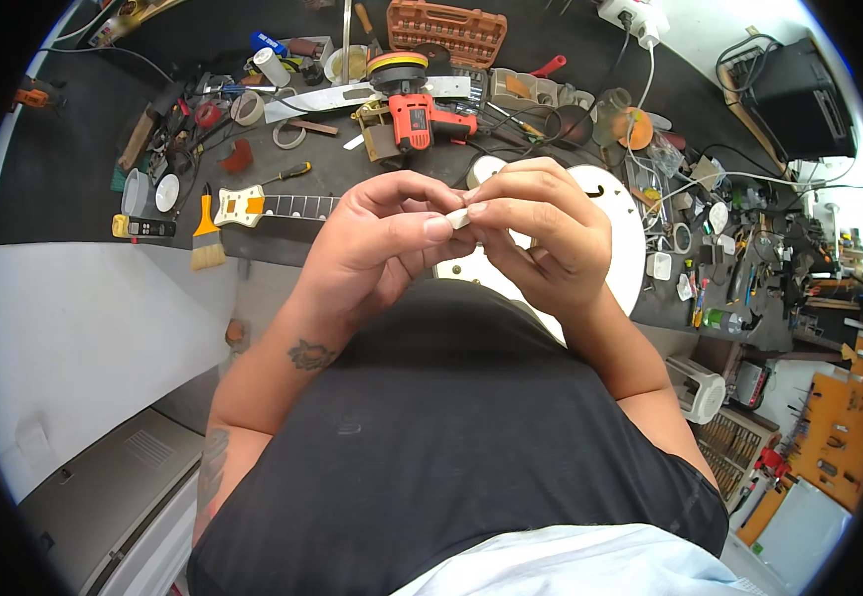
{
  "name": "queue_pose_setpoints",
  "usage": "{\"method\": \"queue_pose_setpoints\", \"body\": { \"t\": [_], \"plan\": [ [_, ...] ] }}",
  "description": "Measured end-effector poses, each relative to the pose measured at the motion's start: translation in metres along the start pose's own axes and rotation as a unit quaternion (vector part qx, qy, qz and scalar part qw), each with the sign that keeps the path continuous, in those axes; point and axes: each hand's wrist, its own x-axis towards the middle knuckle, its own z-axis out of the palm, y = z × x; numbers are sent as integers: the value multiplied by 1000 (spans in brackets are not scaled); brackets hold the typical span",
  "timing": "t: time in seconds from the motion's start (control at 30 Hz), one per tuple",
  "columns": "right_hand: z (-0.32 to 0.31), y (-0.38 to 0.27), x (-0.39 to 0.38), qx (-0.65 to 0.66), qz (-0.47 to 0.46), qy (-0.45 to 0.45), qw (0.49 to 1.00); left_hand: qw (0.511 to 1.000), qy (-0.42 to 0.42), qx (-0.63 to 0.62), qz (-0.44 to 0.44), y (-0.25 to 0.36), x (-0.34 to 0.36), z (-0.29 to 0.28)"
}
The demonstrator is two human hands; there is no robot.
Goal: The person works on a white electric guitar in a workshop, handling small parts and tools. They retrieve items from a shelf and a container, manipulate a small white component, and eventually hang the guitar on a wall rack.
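My left hand [372, 223] and my right hand [556, 228] meet in front of my chest, above the near edge of the bench. Between their fingertips is a small, flat whitish piece [460, 219], pinched by thumb and fingers from both sides; its exact kind cannot be made out. Behind and below the hands lies a white electric guitar body [622, 263] with an f-shaped hole, partly covered by my right hand and arm. To the left its fretted neck [297, 207] runs out to a cream headstock [240, 206] with an orange patch.
A red power polisher [413, 124] stands past the hands, near an orange socket case [446, 35]. Left of the headstock hangs a yellow-handled paintbrush [207, 233]; a screwdriver [287, 173] lies behind the neck. Loose tools, tape rolls and cables crowd the bench's far and right sides.
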Motion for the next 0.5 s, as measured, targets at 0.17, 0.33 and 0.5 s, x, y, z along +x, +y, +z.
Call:
{"method": "queue_pose_setpoints", "body": {
  "t": [0.17, 0.33, 0.5],
  "plan": [
    [4, 1, -7, -9, -7, 13, 1000, 1000, 5, 14, 7, 3, -4, 4],
    [10, 6, -10, -15, -32, 22, 999, 999, 22, 29, 26, 6, -5, 12],
    [13, 5, -9, -46, -55, 38, 997, 988, 36, 122, 89, 7, -12, 19]
  ]
}}
